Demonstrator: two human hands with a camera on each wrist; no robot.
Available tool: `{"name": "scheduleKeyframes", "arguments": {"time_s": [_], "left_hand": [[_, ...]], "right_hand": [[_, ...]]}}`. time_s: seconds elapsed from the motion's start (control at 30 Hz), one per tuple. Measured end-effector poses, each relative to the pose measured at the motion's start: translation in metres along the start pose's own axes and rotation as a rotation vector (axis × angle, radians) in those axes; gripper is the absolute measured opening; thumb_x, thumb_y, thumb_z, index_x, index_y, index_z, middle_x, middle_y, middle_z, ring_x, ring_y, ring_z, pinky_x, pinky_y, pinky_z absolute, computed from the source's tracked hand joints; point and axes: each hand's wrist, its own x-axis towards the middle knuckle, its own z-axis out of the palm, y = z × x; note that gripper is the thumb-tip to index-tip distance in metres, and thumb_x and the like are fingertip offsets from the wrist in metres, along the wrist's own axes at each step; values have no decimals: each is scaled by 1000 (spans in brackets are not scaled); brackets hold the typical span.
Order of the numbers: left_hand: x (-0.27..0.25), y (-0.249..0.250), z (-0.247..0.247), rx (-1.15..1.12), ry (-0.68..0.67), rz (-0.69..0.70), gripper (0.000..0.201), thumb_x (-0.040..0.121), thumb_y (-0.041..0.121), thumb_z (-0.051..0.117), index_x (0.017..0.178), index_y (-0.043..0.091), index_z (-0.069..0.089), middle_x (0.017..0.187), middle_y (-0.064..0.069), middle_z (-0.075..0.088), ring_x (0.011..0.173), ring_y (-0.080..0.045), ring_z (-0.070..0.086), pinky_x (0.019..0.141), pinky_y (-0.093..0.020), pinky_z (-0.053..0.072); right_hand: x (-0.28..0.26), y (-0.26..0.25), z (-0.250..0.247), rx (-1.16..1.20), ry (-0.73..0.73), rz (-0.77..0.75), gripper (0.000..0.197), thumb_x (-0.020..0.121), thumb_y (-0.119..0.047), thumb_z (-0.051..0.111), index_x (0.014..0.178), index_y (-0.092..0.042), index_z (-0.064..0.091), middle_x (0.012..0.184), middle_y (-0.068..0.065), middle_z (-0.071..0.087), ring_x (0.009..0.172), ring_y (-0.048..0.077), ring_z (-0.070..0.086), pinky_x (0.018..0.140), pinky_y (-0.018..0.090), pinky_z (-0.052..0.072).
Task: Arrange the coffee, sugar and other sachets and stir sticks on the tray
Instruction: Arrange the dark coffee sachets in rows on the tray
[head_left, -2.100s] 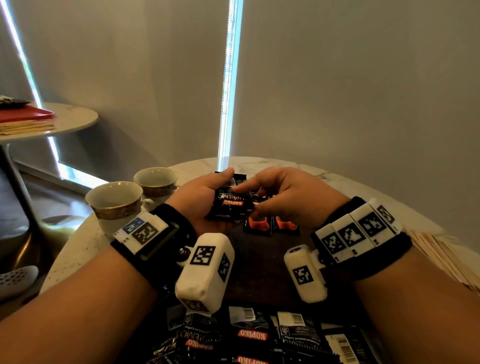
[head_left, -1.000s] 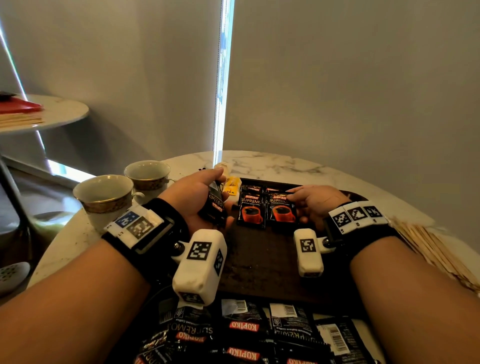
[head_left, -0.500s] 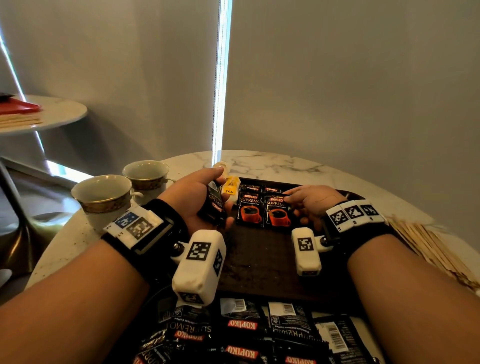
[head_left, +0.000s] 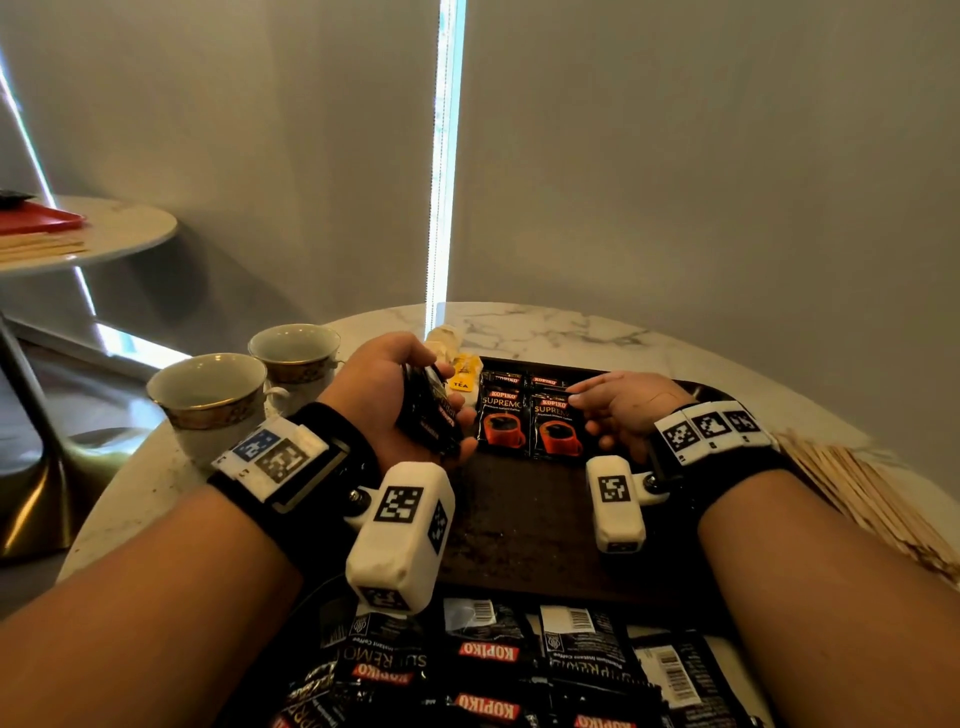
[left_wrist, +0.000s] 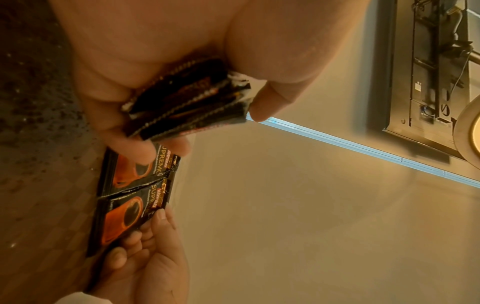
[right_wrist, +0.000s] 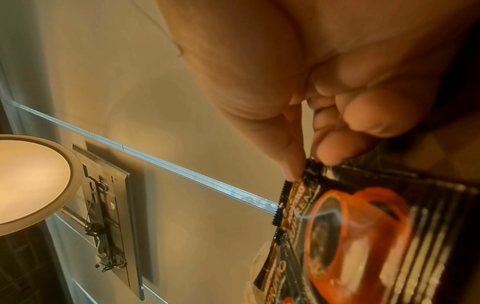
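My left hand (head_left: 441, 410) grips a stack of black coffee sachets (head_left: 431, 418) on edge above the left end of the dark tray (head_left: 519, 525); the stack (left_wrist: 187, 107) sits between thumb and fingers. Two coffee sachets lie side by side at the tray's far edge, a left one (head_left: 500, 418) and a right one (head_left: 555, 428). My right hand (head_left: 574, 393) pinches the right sachet's top corner (right_wrist: 298, 185) with thumb and forefinger. A yellow tea sachet (head_left: 461, 376) lies just past the left hand. Wooden stir sticks (head_left: 857, 493) lie right of the tray.
Two gold-rimmed cups (head_left: 213, 395) (head_left: 296, 353) stand on the marble table (head_left: 545, 325) to the left. A loose pile of coffee sachets (head_left: 493, 665) lies at the near edge. A second round table (head_left: 119, 228) stands far left.
My right hand left the stack held in my left hand and went to the right sachet on the tray. Over the last half second both hands have barely moved.
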Motion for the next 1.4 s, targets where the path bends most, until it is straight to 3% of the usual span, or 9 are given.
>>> {"name": "scheduleKeyframes", "arguments": {"time_s": [0.17,0.4,0.57,0.73,0.9,1.03,1.2,1.33,1.4], "left_hand": [[2,1,-2,-3,-19,0,50,68,23,48,115,12,56,90,-15,55,80,-31,60,75,-47,52],[0,0,-1,-12,-52,5,34,87,17,42,117,9,56,108,-24,57,92,-36,63,69,-52,60],[-1,2,0,-63,-97,33,39,95,12,39,130,5,52,120,-29,58,97,-40,67,64,-54,61],[-4,4,4,-118,-88,121,33,97,10,40,126,-3,49,97,-28,67,70,-34,74,64,-50,62],[-7,5,4,-94,-91,128,39,97,11,42,132,-5,49,110,-28,66,81,-35,70,61,-42,62],[-8,5,4,-73,-72,126,34,97,15,43,123,-5,54,98,-24,67,77,-32,70,68,-39,60],[-10,4,5,-70,-76,109,34,97,15,43,123,-4,53,102,-25,70,88,-34,69,80,-42,55],[-9,3,4,-56,-72,94,36,97,16,45,128,-3,50,103,-24,67,81,-32,69,66,-38,61],[-8,3,4,-46,-77,87,35,98,17,46,126,-4,50,99,-24,66,77,-31,69,62,-38,62]], "right_hand": [[2,1,-1,20,12,1,8,89,-3,68,90,-10,72,73,7,64,55,15,53,46,28,42],[9,-1,-6,36,69,-48,9,85,-9,72,82,-17,73,78,9,65,54,16,51,48,28,42],[-4,-26,-8,139,41,-221,10,86,-13,73,92,-20,70,76,1,64,52,12,50,45,26,38],[-49,-58,5,145,-192,-442,19,84,0,71,95,-16,72,73,-3,65,56,10,52,43,22,40],[-81,-66,23,-82,-377,-558,33,79,3,74,85,-29,78,84,0,67,69,14,61,59,26,51],[-89,-67,32,-289,-377,-579,39,77,3,76,88,-35,77,84,-9,71,79,12,66,83,39,60],[-90,-67,38,-317,-314,-635,36,78,0,76,89,-34,76,92,6,72,88,28,70,85,48,59],[-85,-62,41,-313,-251,-668,20,76,-15,82,86,-33,78,83,0,71,78,19,66,85,51,57],[-84,-60,42,-282,-252,-684,16,78,-15,81,85,-29,79,81,2,73,81,23,68,86,52,57]]}}
